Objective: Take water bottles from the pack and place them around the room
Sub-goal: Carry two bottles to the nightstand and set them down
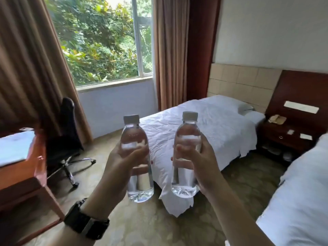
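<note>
I hold two clear water bottles upright in front of me, both with white caps. My left hand point(120, 162) grips the left bottle point(136, 181) around its middle, thumb across the front. My right hand point(200, 160) grips the right bottle point(186, 180) the same way. The bottles stand side by side, a short gap apart, above the carpet at the foot of a bed. The pack is not in view.
A bed with white sheets point(213, 125) lies ahead, a second white bed point(301, 192) at the right edge. A dark nightstand point(287, 135) with a phone stands between them. A wooden desk point(19, 162) and black office chair point(65, 139) stand at the left, below the window point(106, 41).
</note>
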`<control>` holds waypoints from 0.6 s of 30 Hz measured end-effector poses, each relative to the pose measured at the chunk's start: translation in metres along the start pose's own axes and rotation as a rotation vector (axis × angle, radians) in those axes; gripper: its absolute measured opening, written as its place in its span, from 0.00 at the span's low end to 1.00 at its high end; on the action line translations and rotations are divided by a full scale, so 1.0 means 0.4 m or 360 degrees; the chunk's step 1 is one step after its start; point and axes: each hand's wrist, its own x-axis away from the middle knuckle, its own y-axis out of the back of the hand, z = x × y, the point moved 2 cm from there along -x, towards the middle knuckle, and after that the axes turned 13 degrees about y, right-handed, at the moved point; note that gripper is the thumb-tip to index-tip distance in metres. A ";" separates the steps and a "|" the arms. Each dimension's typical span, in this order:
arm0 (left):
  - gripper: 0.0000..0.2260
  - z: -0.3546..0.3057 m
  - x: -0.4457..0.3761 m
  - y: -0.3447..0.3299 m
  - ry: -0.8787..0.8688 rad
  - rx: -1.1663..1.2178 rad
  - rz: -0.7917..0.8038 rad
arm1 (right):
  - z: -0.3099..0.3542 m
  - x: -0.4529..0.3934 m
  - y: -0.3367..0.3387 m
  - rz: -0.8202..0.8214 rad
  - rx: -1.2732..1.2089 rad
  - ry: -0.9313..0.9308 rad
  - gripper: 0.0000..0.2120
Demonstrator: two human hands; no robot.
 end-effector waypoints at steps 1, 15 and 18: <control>0.18 0.007 -0.049 -0.045 0.0011 -0.0029 0.0048 | -0.012 -0.025 0.046 -0.0057 0.0031 0.0018 0.27; 0.28 0.071 -0.598 -0.682 0.0086 -0.0279 0.0899 | -0.067 -0.323 0.618 -0.0686 0.0434 0.0085 0.21; 0.24 0.123 -0.728 -0.810 0.0128 -0.0236 0.1005 | -0.124 -0.395 0.737 -0.0814 0.0529 0.0066 0.19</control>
